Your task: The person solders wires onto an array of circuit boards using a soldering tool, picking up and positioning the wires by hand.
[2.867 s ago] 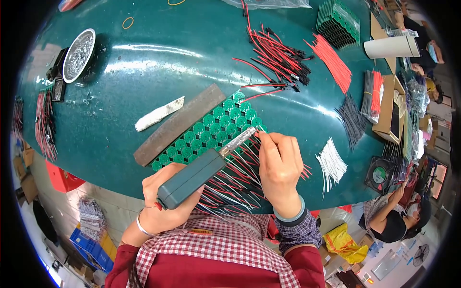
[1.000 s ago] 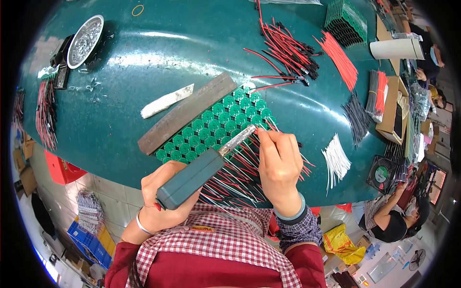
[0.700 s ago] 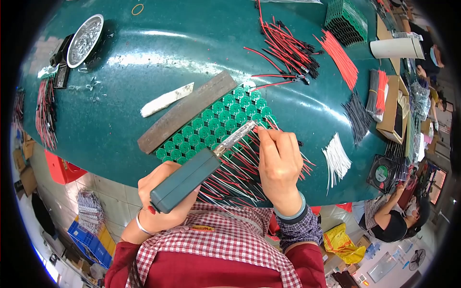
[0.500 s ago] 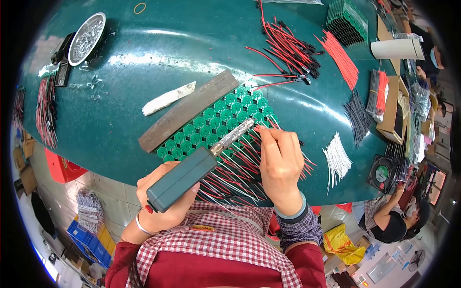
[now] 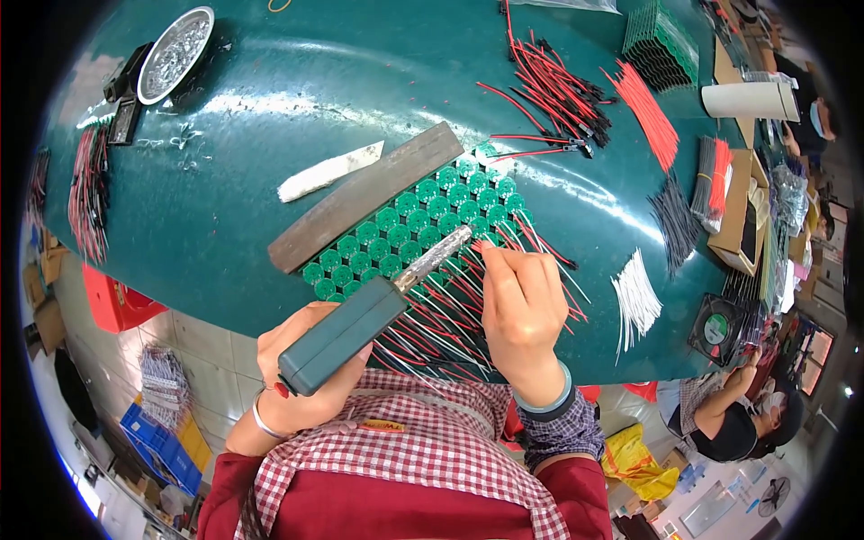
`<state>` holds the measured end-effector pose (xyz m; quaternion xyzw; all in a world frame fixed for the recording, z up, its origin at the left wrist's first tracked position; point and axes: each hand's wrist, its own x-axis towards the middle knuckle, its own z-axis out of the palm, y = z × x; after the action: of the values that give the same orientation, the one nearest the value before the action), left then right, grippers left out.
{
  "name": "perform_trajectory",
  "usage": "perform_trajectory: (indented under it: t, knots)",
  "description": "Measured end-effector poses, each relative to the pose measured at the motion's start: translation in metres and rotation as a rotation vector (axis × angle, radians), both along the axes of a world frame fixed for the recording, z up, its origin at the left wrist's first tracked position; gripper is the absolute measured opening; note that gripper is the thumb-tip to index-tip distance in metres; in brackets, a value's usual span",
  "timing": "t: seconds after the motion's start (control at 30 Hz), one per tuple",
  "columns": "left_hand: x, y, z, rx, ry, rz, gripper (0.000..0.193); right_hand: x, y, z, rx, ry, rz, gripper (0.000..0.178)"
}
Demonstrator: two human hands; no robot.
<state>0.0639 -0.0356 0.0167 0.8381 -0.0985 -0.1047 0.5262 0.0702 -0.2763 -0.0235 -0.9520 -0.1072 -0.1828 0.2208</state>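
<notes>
My left hand is wrapped round the dark green handle of a soldering iron. Its thick, worn metal tip points up and right, over the near right part of a panel of small round green circuit boards. Just right of the tip, my right hand is closed in a pinch on a red wire; the wire's end is partly hidden by the fingers. Many red, white and black wires fan out from the panel's near side, beneath both hands.
Against the panel's far side lies a flat metal bar, with a whitish stick beyond. Bundles of red, black and white wires lie to the right. A metal dish stands far left. A co-worker sits at right.
The table and its contents have shifted slightly up and right in the picture. Relative to the panel, the iron's tip and my right hand are a little nearer and further left. Both grips look the same.
</notes>
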Motion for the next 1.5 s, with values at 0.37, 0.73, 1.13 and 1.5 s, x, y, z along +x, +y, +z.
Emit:
perform_trajectory:
  t: [0.37,0.73,1.13,1.5]
  knots:
    - [-0.003,0.0,-0.005,-0.038,0.025,-0.004,0.025,0.0,-0.001,-0.002,-0.073,0.008,0.035,0.032]
    - [-0.004,0.002,-0.004,-0.019,-0.072,0.015,0.023,-0.001,0.0,-0.001,-0.105,0.023,0.028,0.032]
    - [-0.011,0.008,-0.001,0.007,-0.057,0.032,0.024,0.0,0.003,0.0,-0.045,-0.052,0.003,0.028]
    - [-0.019,0.015,-0.006,-0.007,-0.011,0.026,0.026,-0.008,0.012,-0.002,-0.021,-0.007,0.062,0.028]
